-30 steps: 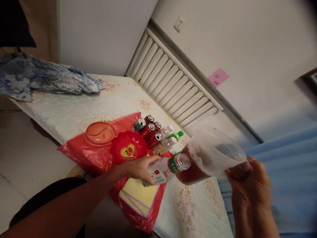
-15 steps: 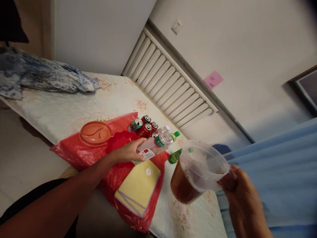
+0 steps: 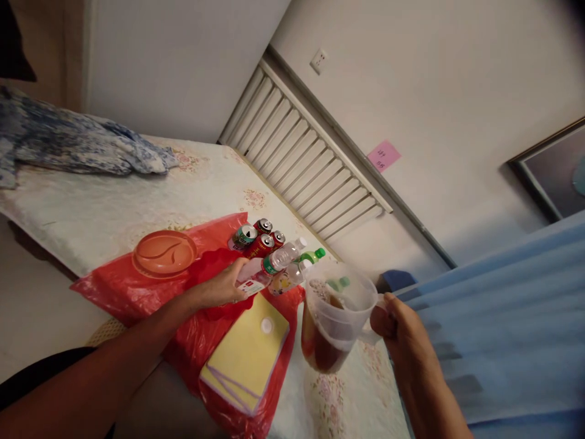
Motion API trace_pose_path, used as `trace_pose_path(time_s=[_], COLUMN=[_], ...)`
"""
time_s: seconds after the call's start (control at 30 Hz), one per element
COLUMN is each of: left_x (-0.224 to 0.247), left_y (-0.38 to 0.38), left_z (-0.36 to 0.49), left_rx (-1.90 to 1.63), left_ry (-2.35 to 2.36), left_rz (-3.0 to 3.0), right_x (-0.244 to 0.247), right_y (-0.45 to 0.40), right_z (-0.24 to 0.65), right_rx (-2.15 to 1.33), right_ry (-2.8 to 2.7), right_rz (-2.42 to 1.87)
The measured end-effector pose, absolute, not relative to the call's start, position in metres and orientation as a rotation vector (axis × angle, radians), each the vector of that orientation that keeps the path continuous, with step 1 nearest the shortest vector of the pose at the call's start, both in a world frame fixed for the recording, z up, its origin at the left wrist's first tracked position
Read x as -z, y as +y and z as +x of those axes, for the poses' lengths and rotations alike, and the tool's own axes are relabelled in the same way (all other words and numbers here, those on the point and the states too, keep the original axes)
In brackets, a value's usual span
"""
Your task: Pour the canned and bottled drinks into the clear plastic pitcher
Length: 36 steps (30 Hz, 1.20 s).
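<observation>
My right hand (image 3: 402,332) grips the handle of a clear plastic jug (image 3: 336,320) that holds brown liquid, upright above the table's near end. My left hand (image 3: 219,286) holds a clear plastic bottle (image 3: 267,268) with a green band and no cap, tilted low next to a group of red and green drink cans (image 3: 258,235). More bottles with green caps (image 3: 311,256) lie just behind it. Everything sits on a red plastic bag (image 3: 150,286) spread over a floral tablecloth (image 3: 137,201).
An orange round lid (image 3: 164,253) rests on the bag. A yellow pad stack (image 3: 249,350) lies at the bag's near edge. Blue patterned cloth (image 3: 82,146) is bunched at the table's far left. A radiator (image 3: 306,161) lines the wall; blue fabric (image 3: 503,317) hangs on the right.
The jug has swung from tipped against the bottle's mouth to upright and come down. My left hand has carried the bottle away left and down toward the cans.
</observation>
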<state>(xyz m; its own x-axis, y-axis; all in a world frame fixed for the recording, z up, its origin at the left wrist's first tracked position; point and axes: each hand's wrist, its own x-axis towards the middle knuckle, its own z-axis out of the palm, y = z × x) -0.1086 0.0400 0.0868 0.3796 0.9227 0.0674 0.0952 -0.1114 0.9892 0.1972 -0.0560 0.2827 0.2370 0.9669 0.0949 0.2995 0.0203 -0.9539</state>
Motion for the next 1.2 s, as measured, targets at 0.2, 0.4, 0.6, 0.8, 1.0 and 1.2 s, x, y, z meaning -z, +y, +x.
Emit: trace_pose_path(time_s=[0.2,0.4,0.6,0.8,1.0,1.2], left_x=[-0.082,-0.076,-0.078,-0.077,-0.074,-0.067], left_y=[0.042,0.041,0.04,0.04,0.042,0.046], left_z=[-0.107,-0.107,-0.109,-0.109,-0.108,-0.106], left_rx=[-0.97,-0.971,-0.942,-0.946,-0.925,-0.942], left_ry=[0.946,0.931,0.938,0.933,0.96,0.963], left_rz=[1.546,1.592,1.587,1.588,1.598,1.589], right_x=[-0.284,-0.286,-0.289,-0.296,-0.3,-0.305], right_y=[-0.043,-0.032,-0.021,-0.011,-0.006,-0.004], right_z=[0.195,0.192,0.184,0.178,0.173,0.166], right_rx=[-0.805,-0.808,-0.791,-0.829,-0.809,-0.798], right_ry=[-1.312,-1.373,-1.391,-1.478,-1.545,-1.596], right_rz=[-1.497,-1.521,-1.523,-1.547,-1.588,-1.619])
